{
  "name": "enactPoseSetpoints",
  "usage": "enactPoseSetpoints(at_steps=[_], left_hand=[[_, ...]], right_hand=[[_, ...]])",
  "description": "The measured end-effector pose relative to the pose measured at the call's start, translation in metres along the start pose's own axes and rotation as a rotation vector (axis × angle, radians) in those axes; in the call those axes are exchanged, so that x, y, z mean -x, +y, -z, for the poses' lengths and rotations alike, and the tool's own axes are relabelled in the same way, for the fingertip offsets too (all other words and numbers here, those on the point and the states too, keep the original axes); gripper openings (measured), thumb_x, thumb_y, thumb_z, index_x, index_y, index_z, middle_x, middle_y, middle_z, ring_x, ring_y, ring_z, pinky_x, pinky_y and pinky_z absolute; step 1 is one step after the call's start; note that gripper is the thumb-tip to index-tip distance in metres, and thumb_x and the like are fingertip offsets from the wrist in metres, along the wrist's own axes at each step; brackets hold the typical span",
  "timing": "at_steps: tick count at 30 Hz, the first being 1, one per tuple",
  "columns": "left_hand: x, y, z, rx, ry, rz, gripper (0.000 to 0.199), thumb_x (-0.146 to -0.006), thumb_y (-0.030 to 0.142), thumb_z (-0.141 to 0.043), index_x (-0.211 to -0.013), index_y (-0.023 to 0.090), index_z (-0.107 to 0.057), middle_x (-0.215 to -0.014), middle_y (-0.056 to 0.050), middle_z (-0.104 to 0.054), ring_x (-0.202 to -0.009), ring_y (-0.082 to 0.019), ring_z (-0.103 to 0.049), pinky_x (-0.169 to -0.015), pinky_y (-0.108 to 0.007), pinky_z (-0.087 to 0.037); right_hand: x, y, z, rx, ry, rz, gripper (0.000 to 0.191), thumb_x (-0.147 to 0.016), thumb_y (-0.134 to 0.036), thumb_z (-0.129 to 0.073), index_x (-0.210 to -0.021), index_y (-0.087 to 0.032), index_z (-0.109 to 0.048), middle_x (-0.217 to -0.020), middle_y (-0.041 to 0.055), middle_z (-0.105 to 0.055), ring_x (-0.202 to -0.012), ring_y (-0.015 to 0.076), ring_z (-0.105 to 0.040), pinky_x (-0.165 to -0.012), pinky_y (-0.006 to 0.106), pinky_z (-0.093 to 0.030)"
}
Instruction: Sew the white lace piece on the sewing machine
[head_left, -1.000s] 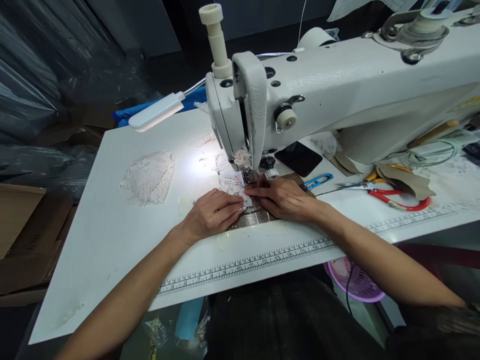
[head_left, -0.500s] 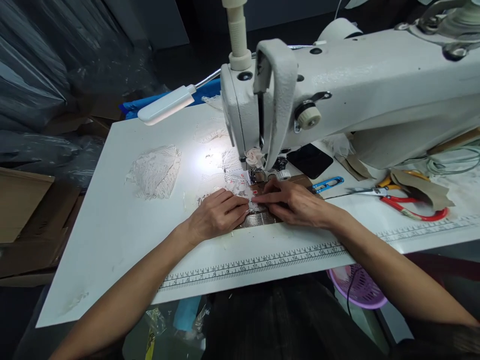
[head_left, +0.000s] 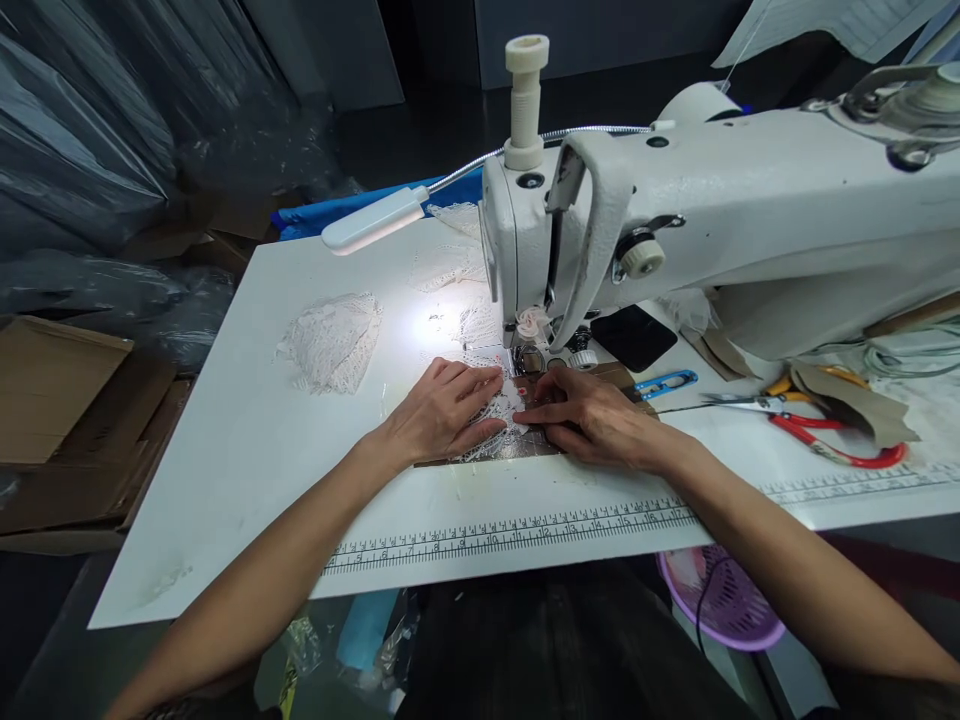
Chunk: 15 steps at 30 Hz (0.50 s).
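White lace fabric [head_left: 495,408] lies on the sewing machine's bed, partly under my fingers. My left hand [head_left: 450,408] rests flat on its left side, fingers stretched and thumb apart. At the right edge of the lace, my right hand [head_left: 596,415] has its fingers bent together, with the fingertips holding that edge. The presser foot area [head_left: 529,358] of the white sewing machine [head_left: 592,220] is just beyond my fingers. Small red marks show near the lace. A pale fabric rosette [head_left: 533,323] sits on the machine above the needle area, which is partly hidden.
A heap of lace [head_left: 334,342] lies left on the white table [head_left: 247,450], under a lamp [head_left: 375,220]. Blue thread snips [head_left: 666,385], a black phone [head_left: 634,337] and red-handled scissors [head_left: 832,440] lie right. A printed ruler [head_left: 517,535] runs along the front edge; a purple basket [head_left: 724,600] stands below.
My left hand has opened out from bent fingers to lying flatter on the lace, showing more of it. My right hand stays at the lace edge. The camera view has shifted.
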<state>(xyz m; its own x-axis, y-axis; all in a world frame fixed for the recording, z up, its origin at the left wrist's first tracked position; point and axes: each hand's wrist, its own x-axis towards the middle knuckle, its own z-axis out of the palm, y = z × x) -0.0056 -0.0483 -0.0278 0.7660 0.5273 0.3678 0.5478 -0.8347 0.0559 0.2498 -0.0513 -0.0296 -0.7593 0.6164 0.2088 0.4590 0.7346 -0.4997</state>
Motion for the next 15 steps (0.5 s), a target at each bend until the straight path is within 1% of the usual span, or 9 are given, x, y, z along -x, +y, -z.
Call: enactPoseSetpoints(at_steps=[5,12,15], left_hand=[[0.0007,-0.0008,0.0009,-0.021,-0.065,0.001,0.032,-0.094,0.038,-0.051,-0.116,0.015,-0.056,-0.126,-0.015,-0.060,-0.097,-0.025,-0.058,-0.078,-0.040,-0.044],[-0.0001,0.0002,0.0028,-0.057,-0.051,-0.026,0.030,-0.093,0.035,-0.053,-0.114,0.013,-0.056,-0.125,-0.014,-0.060,-0.095,-0.024,-0.058,-0.076,-0.040,-0.045],[-0.0002,-0.0001,0.0021,-0.050,-0.043,-0.024,0.030,-0.093,0.034,-0.054,-0.114,0.014,-0.056,-0.127,-0.014,-0.060,-0.094,-0.024,-0.057,-0.077,-0.040,-0.044]], right_hand=[[0.0000,0.0025,-0.0019,-0.007,0.004,0.004,0.039,-0.085,-0.015,-0.056,-0.119,-0.031,-0.067,-0.112,0.0090,-0.058,-0.101,0.0219,-0.055,-0.086,0.041,-0.050],[-0.0006,0.0027,-0.0003,-0.005,-0.009,0.008,0.037,-0.086,-0.017,-0.054,-0.119,-0.030,-0.067,-0.114,0.0096,-0.057,-0.103,0.0226,-0.055,-0.088,0.041,-0.049],[-0.0008,0.0010,0.0001,-0.001,-0.003,0.013,0.034,-0.088,-0.018,-0.054,-0.116,-0.030,-0.068,-0.113,0.0093,-0.056,-0.102,0.0224,-0.055,-0.089,0.041,-0.048]])
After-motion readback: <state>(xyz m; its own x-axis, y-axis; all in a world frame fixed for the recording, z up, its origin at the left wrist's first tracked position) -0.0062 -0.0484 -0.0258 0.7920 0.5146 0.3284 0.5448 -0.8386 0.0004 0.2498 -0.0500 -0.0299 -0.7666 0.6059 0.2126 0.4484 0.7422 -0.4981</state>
